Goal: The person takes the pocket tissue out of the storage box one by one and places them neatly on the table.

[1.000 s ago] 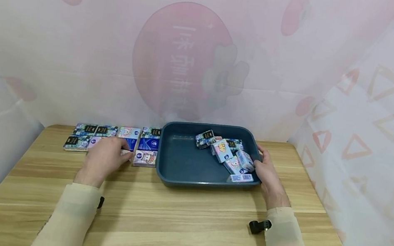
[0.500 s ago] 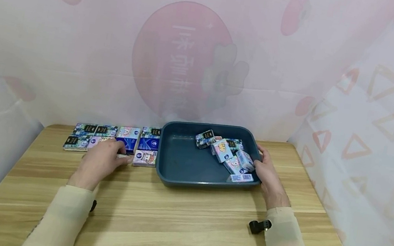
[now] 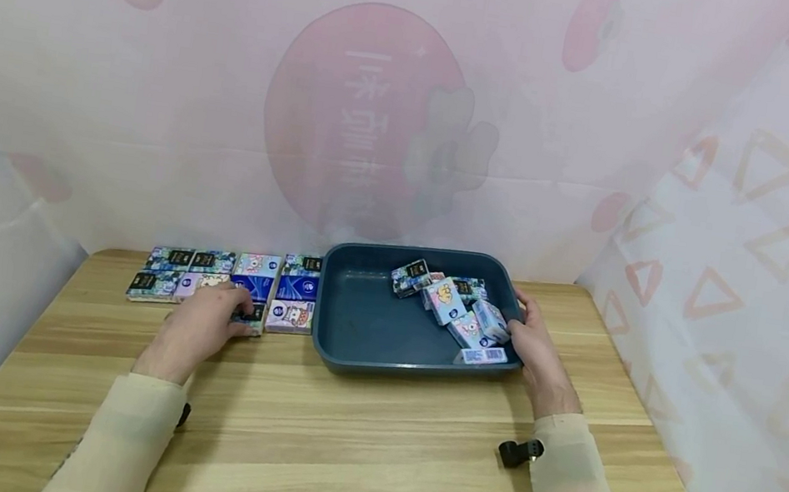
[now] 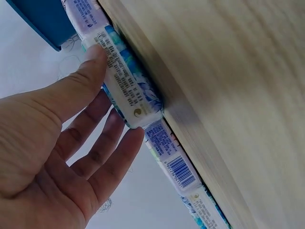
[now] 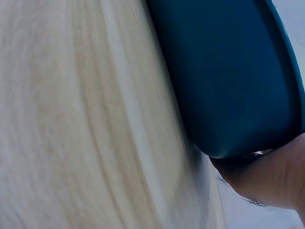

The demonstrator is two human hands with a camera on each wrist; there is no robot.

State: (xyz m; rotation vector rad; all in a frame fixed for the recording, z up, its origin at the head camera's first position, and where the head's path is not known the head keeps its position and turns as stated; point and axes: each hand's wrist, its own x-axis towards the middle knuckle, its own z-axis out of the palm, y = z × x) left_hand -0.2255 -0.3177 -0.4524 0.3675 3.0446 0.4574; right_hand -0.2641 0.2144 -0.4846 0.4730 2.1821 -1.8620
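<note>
In the head view, my left hand (image 3: 197,328) is at the front of the left-hand rows. It holds a small floral tissue pack (image 3: 250,318), dark blue and green, between thumb and fingers. The left wrist view has the thumb on the printed side of this tissue pack (image 4: 126,81), with the other fingers reaching behind it and a fingertip at its lower corner. My right hand (image 3: 538,346) grips the right end of a dark blue tray (image 3: 386,360); its fingers are partly hidden by the rim. Several tissue packs (image 3: 447,300) lie jumbled in the tray's right half.
Left of the tray, tissue packs lie flat in tight rows: floral ones (image 3: 154,284), plain blue ones (image 3: 298,288) and a cartoon one (image 3: 290,316). The wooden table (image 3: 349,458) extends toward me. A printed curtain (image 3: 563,177) hangs behind its back edge.
The left hand has shifted slightly left and toward me. The floral tissue pack, mostly covered before, now shows its patterned top in the front row. The right hand and tray have stayed put.
</note>
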